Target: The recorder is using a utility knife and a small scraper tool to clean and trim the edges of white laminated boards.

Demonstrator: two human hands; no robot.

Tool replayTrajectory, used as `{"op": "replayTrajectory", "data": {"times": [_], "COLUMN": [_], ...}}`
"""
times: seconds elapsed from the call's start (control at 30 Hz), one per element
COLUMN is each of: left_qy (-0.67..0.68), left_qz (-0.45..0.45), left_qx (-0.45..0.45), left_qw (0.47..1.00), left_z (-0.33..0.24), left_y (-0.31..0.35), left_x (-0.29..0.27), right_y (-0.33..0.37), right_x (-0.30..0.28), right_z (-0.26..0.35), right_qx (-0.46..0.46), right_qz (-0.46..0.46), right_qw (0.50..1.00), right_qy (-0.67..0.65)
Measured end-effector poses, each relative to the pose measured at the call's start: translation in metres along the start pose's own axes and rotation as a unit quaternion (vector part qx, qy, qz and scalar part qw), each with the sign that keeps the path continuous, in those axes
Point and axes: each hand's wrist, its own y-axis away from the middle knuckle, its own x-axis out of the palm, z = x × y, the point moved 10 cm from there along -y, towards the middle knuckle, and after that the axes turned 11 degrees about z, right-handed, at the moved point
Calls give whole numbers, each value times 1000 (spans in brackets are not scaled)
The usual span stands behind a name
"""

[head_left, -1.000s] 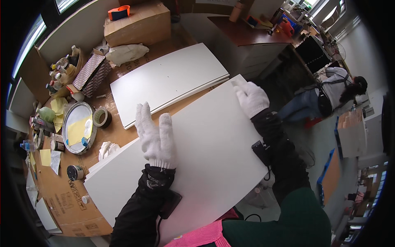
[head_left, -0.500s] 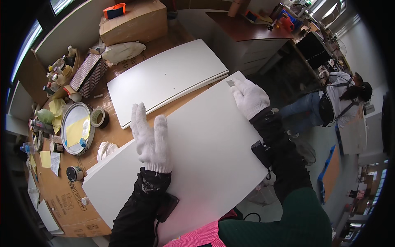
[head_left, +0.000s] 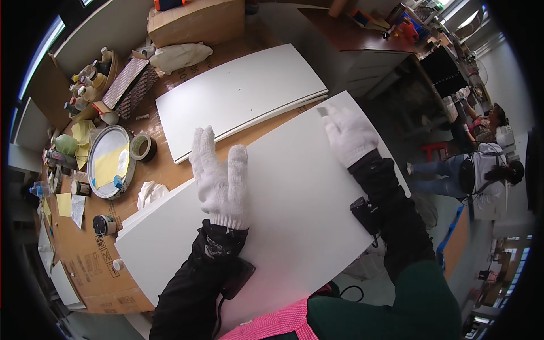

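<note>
A large white board (head_left: 283, 198) lies in front of me, on top of other white panels. My left hand (head_left: 218, 175), in a white knit glove, rests on the board with its fingers spread and nothing in them. Near the board's far right corner, my gloved right hand (head_left: 351, 133) presses a small grey flat piece (head_left: 322, 111) against the surface. Most of that piece is covered by the fingers, so its kind is unclear. Beyond the left hand lies a second stack of white panels (head_left: 238, 93) with small dark holes in the top one.
On the cardboard-covered table (head_left: 90, 277) at left are a round lid (head_left: 103, 170), a tape roll (head_left: 143, 147), a small jar (head_left: 104, 225) and a basket of bottles (head_left: 93, 79). A cardboard box (head_left: 195, 22) stands at the back. Two people (head_left: 481, 173) are at the right.
My right hand has shifted inward from the board's right edge with the grey piece. My left hand stays spread on the board. The view has shifted slightly; another person shows at right.
</note>
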Motion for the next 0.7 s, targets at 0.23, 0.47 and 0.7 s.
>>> {"op": "replayTrajectory", "data": {"times": [0.23,0.47,0.7], "left_qy": [-55,-59,-37], "left_qz": [9,-1,-22], "left_qx": [48,30,41], "left_qw": [997,998,998], "left_z": [1,9,13], "left_y": [4,7,8], "left_x": [8,-1,-1], "right_y": [2,22,36], "right_x": [8,18,27], "right_z": [8,71,110], "right_qx": [13,-58,-90], "right_qz": [56,66,92], "right_qw": [998,996,990], "right_qy": [4,-29,-54]}}
